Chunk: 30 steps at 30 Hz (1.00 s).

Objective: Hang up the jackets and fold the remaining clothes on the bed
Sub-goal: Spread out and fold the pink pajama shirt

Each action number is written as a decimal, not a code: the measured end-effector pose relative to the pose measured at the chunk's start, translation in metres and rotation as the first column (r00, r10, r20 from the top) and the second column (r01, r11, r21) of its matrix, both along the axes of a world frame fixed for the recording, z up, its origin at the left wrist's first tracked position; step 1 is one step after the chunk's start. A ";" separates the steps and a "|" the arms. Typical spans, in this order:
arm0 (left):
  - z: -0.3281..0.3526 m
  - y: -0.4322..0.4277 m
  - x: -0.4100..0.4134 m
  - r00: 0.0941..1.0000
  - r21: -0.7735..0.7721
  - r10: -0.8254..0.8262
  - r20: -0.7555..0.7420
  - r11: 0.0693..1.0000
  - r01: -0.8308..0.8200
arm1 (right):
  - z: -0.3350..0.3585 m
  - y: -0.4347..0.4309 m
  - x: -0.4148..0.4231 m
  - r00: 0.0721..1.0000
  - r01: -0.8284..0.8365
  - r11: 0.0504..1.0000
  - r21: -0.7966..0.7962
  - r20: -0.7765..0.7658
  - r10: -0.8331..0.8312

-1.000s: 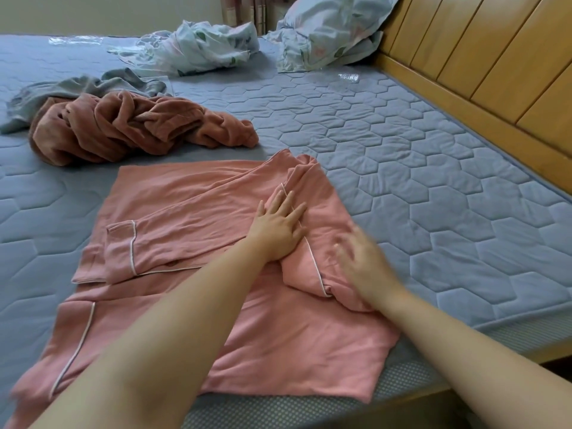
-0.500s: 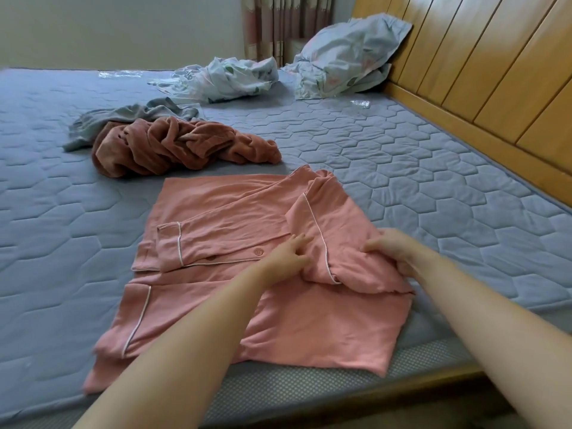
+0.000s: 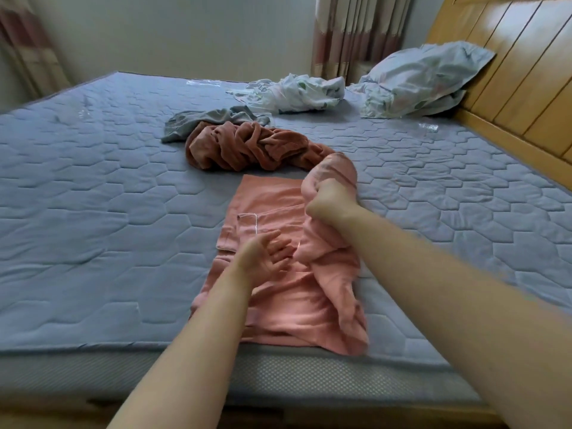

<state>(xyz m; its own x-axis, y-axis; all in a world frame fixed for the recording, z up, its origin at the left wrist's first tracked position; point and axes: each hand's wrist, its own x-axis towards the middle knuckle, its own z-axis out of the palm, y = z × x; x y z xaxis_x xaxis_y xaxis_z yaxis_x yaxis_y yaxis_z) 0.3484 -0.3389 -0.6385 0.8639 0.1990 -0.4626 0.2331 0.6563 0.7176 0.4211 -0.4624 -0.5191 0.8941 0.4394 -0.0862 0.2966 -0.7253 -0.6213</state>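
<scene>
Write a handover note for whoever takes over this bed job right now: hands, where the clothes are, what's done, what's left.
Right hand: grips a bunched fold of the pink pyjama shirt, lifted on the shirt's right side.
Left hand: open, fingers spread over the shirt's front; contact unclear.
The shirt lies at the near edge of the mattress, partly folded and not finished.
Behind it, crumpled and unfolded, are a rust-brown fleece garment and a grey garment.
Done: nothing fully folded in view.
Left: finish the shirt, then deal with those two. No hanger in view.
</scene>
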 end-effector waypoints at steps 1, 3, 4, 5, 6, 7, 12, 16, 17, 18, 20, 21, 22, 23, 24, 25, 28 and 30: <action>-0.003 0.017 -0.011 0.998 -0.046 0.068 -0.003 0.997 -0.068 | 0.002 0.019 -0.013 0.997 -0.073 0.997 0.013 0.013 0.073; -0.005 0.042 -0.036 0.988 -0.181 0.155 0.004 0.972 -0.151 | -0.001 0.049 -0.037 0.964 -0.226 0.966 0.124 -0.113 0.240; -0.010 0.052 -0.047 0.987 -0.228 0.161 -0.006 0.961 -0.158 | -0.004 0.058 -0.047 0.926 -0.247 0.949 0.198 -0.241 0.291; -0.016 0.060 -0.056 0.990 -0.278 0.140 -0.018 0.950 -0.139 | -0.007 0.063 -0.051 0.883 -0.235 0.939 0.252 -0.349 0.315; -0.019 0.065 -0.061 0.989 -0.179 0.134 -0.062 0.973 -0.143 | -0.012 0.063 -0.052 0.867 -0.220 0.939 0.265 -0.388 0.313; -0.020 0.066 -0.067 0.986 -0.133 0.132 -0.100 0.980 -0.145 | -0.018 0.060 -0.049 0.884 -0.196 0.945 0.261 -0.369 0.286; -0.007 0.048 -0.075 0.989 0.291 0.011 -0.150 0.956 0.034 | -0.065 0.021 -0.021 0.966 -0.077 0.996 0.034 -0.245 0.083; -0.002 0.044 -0.066 0.989 0.478 0.085 -0.120 0.878 -0.017 | -0.088 -0.003 -0.018 0.992 -0.111 0.985 -0.130 -0.071 0.102; -0.001 0.043 -0.066 0.991 0.408 0.092 -0.098 0.912 -0.044 | -0.091 -0.005 -0.021 0.990 -0.131 0.984 -0.121 -0.066 0.124; 0.000 0.044 -0.066 0.992 0.344 0.102 -0.073 0.936 -0.071 | -0.093 -0.005 -0.025 0.988 -0.147 0.985 -0.091 -0.057 0.142; 0.005 0.045 -0.066 0.993 0.246 0.112 -0.037 0.964 -0.099 | -0.096 -0.004 -0.030 0.989 -0.147 0.989 0.005 -0.009 0.147; 0.008 0.046 -0.069 0.992 0.233 0.124 -0.032 0.966 -0.113 | -0.096 -0.003 -0.031 0.990 -0.139 0.989 0.057 0.017 0.138; 0.011 0.048 -0.071 0.991 0.226 0.134 -0.032 0.966 -0.123 | -0.096 -0.002 -0.032 0.991 -0.131 0.987 0.097 0.031 0.129; 0.013 0.048 -0.076 0.989 0.231 0.138 -0.046 0.965 -0.124 | -0.095 -0.001 -0.033 0.991 -0.135 0.985 0.107 0.035 0.132; 0.011 0.049 -0.081 0.987 0.282 0.138 -0.079 0.953 -0.111 | -0.095 -0.001 -0.034 0.989 -0.149 0.986 0.072 0.030 0.148; 0.008 0.051 -0.085 0.984 0.371 0.132 -0.118 0.925 -0.080 | -0.098 -0.001 -0.034 0.984 -0.178 0.984 -0.004 0.018 0.178; -0.006 0.056 -0.091 0.975 0.670 0.107 -0.196 0.740 0.053 | -0.111 -0.002 -0.036 0.949 -0.297 0.899 -0.323 0.002 0.314; -0.005 0.057 -0.087 0.973 0.754 0.119 -0.196 0.653 0.072 | -0.118 -0.003 -0.035 0.932 -0.299 0.864 -0.406 0.070 0.356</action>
